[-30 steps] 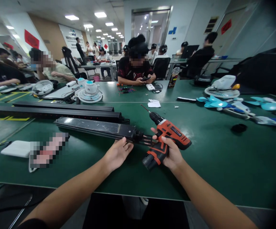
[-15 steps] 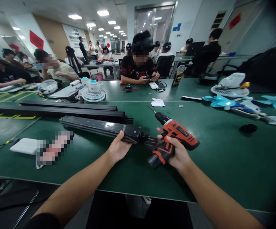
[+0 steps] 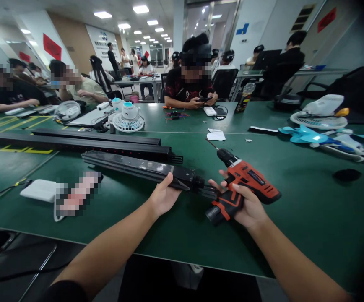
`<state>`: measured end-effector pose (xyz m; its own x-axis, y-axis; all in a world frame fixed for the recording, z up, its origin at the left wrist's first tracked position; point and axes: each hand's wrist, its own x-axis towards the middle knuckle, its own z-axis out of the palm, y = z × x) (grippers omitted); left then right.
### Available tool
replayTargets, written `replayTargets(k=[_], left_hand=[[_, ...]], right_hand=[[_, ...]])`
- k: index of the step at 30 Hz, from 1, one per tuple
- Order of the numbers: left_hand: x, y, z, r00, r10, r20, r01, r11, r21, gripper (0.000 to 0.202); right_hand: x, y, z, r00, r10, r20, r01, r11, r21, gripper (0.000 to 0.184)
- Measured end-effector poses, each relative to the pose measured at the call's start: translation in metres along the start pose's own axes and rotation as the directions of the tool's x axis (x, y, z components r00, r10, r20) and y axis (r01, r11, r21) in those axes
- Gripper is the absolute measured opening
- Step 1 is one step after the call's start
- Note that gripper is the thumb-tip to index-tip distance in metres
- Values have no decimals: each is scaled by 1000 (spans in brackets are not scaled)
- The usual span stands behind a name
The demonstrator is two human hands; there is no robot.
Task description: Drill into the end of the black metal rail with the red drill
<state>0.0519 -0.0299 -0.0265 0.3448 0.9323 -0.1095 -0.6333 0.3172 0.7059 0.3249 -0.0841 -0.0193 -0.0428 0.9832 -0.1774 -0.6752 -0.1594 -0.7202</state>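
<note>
Mid-frame, my left hand [image 3: 167, 198] gripped the bar [image 3: 141, 165] while my right hand [image 3: 251, 209] held the drill [image 3: 253, 178], fingers [image 3: 215, 185] partly splayed, a loose hold that risked dropping it.

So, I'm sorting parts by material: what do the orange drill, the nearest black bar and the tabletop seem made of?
Orange drill: probably moulded plastic, satin orange and black, judging by its rounded panels. Nearest black bar: painted metal or hard plastic; its glossy, scuffed top leaves both open. Tabletop: perhaps smooth green laminate or matting, from its even colour and soft sheen.
</note>
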Motion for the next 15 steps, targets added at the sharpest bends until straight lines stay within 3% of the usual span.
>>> replayTargets(k=[6, 15], left_hand=[[-2, 3, 0, 998, -44, 41, 43, 999, 19, 35], [-6, 4, 2, 997, -76, -7, 76, 997, 21, 41]], right_hand=[[1, 4, -4, 1000, 5, 26, -4, 999, -39, 72], [-2, 7, 0, 995, 79, -53, -80, 997, -19, 76]])
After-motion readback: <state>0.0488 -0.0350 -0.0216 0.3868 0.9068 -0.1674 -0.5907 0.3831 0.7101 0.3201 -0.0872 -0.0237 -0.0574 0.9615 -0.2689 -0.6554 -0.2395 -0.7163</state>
